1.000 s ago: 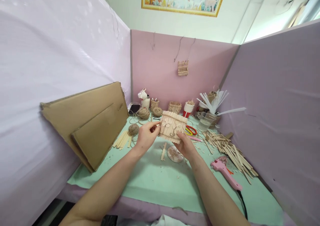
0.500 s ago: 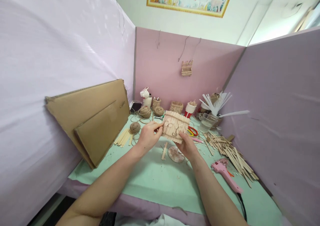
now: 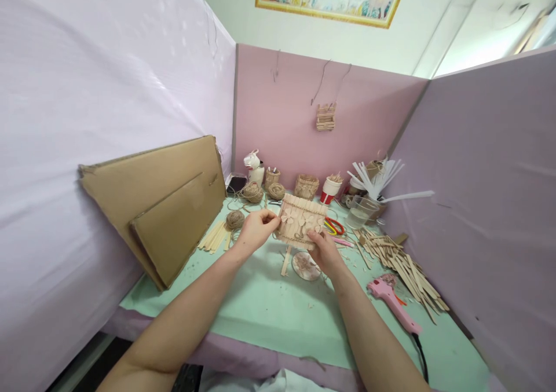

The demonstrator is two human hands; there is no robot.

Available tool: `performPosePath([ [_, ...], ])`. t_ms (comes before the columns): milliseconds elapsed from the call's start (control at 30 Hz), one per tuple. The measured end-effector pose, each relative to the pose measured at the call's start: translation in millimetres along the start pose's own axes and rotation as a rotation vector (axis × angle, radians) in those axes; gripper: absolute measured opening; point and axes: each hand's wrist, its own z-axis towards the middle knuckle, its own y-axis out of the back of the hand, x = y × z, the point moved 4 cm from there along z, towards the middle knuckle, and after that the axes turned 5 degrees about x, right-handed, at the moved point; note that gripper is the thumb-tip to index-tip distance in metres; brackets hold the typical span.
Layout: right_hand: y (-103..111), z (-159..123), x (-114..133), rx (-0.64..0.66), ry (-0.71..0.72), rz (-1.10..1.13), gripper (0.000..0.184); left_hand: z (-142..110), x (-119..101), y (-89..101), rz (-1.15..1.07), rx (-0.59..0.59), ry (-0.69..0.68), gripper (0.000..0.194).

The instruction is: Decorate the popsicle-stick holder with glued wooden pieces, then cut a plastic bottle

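Note:
I hold a small box built of wooden craft sticks [image 3: 302, 221] above the green table mat [image 3: 278, 305]; flower shapes and twine decorate its front. My left hand [image 3: 255, 230] pinches its left edge with closed fingers. My right hand [image 3: 325, 252] grips its lower right corner from below, fingers curled. Under the box lie a loose stick [image 3: 285, 260] and a small round dish [image 3: 306, 266].
Cardboard sheets [image 3: 160, 201] lean on the left wall. Twine balls [image 3: 234, 219], small baskets [image 3: 306, 186], a red-and-white cup [image 3: 329, 190], a clear cup [image 3: 358, 211] and scissors [image 3: 333, 226] stand behind. A stick pile [image 3: 397, 259] and a pink glue gun [image 3: 393, 304] lie to the right.
The box has tipped a little and dropped slightly toward the table. Both hands keep their hold; the view has shifted only slightly.

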Motion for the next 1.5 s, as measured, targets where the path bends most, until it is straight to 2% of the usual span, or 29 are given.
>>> performPosePath([
  [300, -1, -1, -2, 0.009, -0.013, 0.009, 0.055, -1, -3, -2.3, 0.076, 0.049, -0.013, 0.019],
  [467, -5, -2, 1, 0.009, -0.006, 0.005, 0.053, -1, -2, -2.9, 0.152, 0.062, -0.048, 0.021],
  [767, -11, -3, 3, 0.003, -0.05, 0.035, 0.046, 1, -7, -5.4, 0.444, 0.101, -0.28, 0.02],
  [967, -11, -3, 3, -0.021, -0.083, 0.049, 0.038, 1, -8, -3.7, 0.523, 0.204, -0.377, 0.013],
  [1100, -8, 0, 3, -0.044, -0.013, 0.023, 0.039, 2, -5, -2.9, 0.535, 0.256, -0.363, 0.025],
  [1200, -5, 2, 3, -0.083, 0.048, -0.052, 0.039, 4, 0, -4.7, 0.53, 0.222, -0.339, 0.03],
  [1300, -1, 3, 4, -0.146, 0.082, -0.122, 0.038, 6, 9, -12.1, 0.428, 0.194, -0.312, 0.032],
  [1500, 8, 3, 3, -0.29, 0.007, -0.293, 0.05, 11, 36, -32.5, 0.296, 0.102, -0.169, 0.038],
])
